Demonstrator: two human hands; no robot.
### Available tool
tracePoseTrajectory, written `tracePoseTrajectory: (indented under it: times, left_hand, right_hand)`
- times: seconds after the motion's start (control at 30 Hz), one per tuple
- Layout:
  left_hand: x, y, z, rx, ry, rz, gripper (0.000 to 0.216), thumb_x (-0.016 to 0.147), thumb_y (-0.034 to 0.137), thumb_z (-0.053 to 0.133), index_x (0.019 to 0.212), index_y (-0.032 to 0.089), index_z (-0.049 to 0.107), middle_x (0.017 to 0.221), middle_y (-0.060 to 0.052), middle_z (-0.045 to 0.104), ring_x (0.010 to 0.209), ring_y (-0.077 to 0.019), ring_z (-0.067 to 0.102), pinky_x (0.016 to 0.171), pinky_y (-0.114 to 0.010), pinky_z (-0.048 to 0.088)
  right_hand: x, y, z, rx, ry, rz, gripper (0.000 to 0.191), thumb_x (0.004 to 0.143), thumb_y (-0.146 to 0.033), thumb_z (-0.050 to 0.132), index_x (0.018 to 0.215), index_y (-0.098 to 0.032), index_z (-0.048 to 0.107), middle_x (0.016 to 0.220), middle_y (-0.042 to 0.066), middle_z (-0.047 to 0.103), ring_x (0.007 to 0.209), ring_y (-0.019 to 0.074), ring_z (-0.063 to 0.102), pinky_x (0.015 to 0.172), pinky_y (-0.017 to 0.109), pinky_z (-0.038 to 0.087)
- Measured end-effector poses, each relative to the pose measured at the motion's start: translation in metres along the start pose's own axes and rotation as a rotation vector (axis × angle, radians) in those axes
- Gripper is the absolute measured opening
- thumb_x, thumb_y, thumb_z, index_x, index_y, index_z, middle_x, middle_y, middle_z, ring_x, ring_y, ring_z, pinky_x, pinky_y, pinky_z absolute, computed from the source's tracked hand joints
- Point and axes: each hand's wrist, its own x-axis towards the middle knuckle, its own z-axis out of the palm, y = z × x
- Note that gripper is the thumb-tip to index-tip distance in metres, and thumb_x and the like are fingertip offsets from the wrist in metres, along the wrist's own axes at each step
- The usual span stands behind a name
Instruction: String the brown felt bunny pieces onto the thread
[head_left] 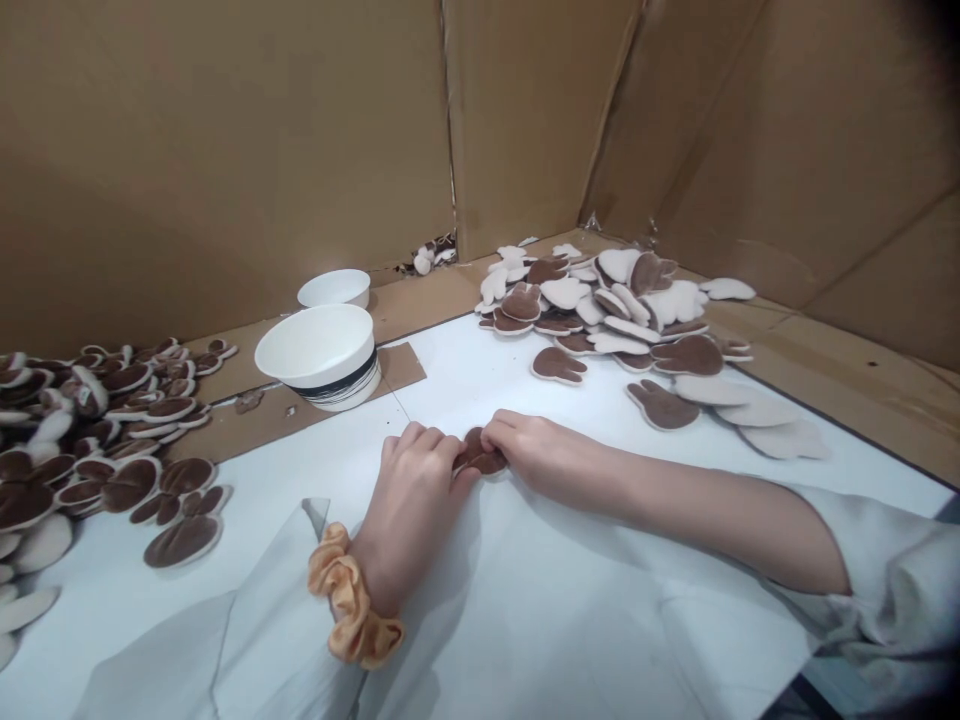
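Note:
Both of my hands meet at one small brown fabric piece (480,455), which lies low over the white board (352,500). My left hand (420,490), with an orange scrunchie (352,600) at the wrist, pinches the piece's left side. From the other side, my right hand (540,455) grips its right edge with bent fingers. The fingers cover much of the piece, so its full outline is hidden. Similar brown-and-white bunny-head patches (559,365) lie a little beyond my right hand.
A large pile of bunny-head patches (600,300) sits at the back right. Another heap of brown pieces (142,400) spreads along the left. Two white paper bowls, a banded one (315,350) and a plainer one (337,288), stand behind my hands. Cardboard walls (225,150) enclose the back and right.

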Motion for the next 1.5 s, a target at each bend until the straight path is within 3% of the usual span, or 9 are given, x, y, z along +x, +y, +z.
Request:
tracePoseTrajectory:
  times: [0.2, 0.53, 0.7, 1.07, 1.5]
  left_hand:
    - [0.005, -0.003, 0.001, -0.013, 0.039, 0.063, 0.012, 0.08, 0.019, 0.049, 0.075, 0.018, 0.06, 0.076, -0.002, 0.06, 0.08, -0.0192, 0.047, 0.072, -0.035, 0.033]
    - [0.011, -0.001, -0.01, 0.208, -0.014, 0.252, 0.021, 0.084, 0.025, 0.046, 0.071, 0.016, 0.06, 0.076, -0.006, 0.055, 0.08, -0.0208, 0.043, 0.07, -0.035, 0.033]
    - [0.013, -0.002, -0.009, 0.169, -0.01, 0.243, 0.021, 0.084, 0.029, 0.046, 0.074, 0.015, 0.059, 0.076, -0.006, 0.056, 0.079, -0.0208, 0.043, 0.07, -0.035, 0.035]
    - [0.021, -0.01, -0.003, -0.013, -0.047, 0.192, 0.009, 0.079, 0.02, 0.053, 0.077, 0.016, 0.061, 0.073, -0.003, 0.058, 0.078, -0.0182, 0.044, 0.074, -0.033, 0.038]
    - [0.028, -0.009, -0.001, 0.162, 0.019, 0.383, 0.015, 0.081, 0.012, 0.045, 0.073, 0.012, 0.058, 0.072, -0.005, 0.056, 0.075, -0.0184, 0.046, 0.068, -0.032, 0.042]
  right_hand:
    - [-0.002, 0.0, -0.002, -0.088, -0.002, 0.01, 0.013, 0.08, -0.01, 0.039, 0.078, -0.015, 0.05, 0.08, 0.004, 0.052, 0.067, 0.012, 0.05, 0.06, 0.023, 0.038]
    - [-0.003, 0.008, -0.002, -0.149, 0.0, -0.026, 0.012, 0.081, -0.011, 0.037, 0.076, -0.015, 0.048, 0.08, 0.004, 0.052, 0.064, 0.0111, 0.048, 0.058, 0.023, 0.036]
    - [-0.002, 0.011, -0.002, -0.259, 0.006, -0.054, 0.013, 0.081, -0.01, 0.037, 0.082, -0.015, 0.049, 0.081, 0.004, 0.052, 0.064, 0.012, 0.047, 0.058, 0.024, 0.035]
    - [-0.001, 0.014, -0.006, -0.158, 0.02, -0.057, 0.016, 0.081, -0.009, 0.035, 0.083, -0.017, 0.049, 0.081, 0.003, 0.052, 0.069, 0.0122, 0.046, 0.062, 0.025, 0.036]
    - [0.003, 0.014, -0.004, -0.119, 0.078, -0.035, 0.015, 0.083, -0.011, 0.034, 0.079, -0.015, 0.047, 0.078, 0.003, 0.052, 0.068, 0.0125, 0.047, 0.064, 0.026, 0.038]
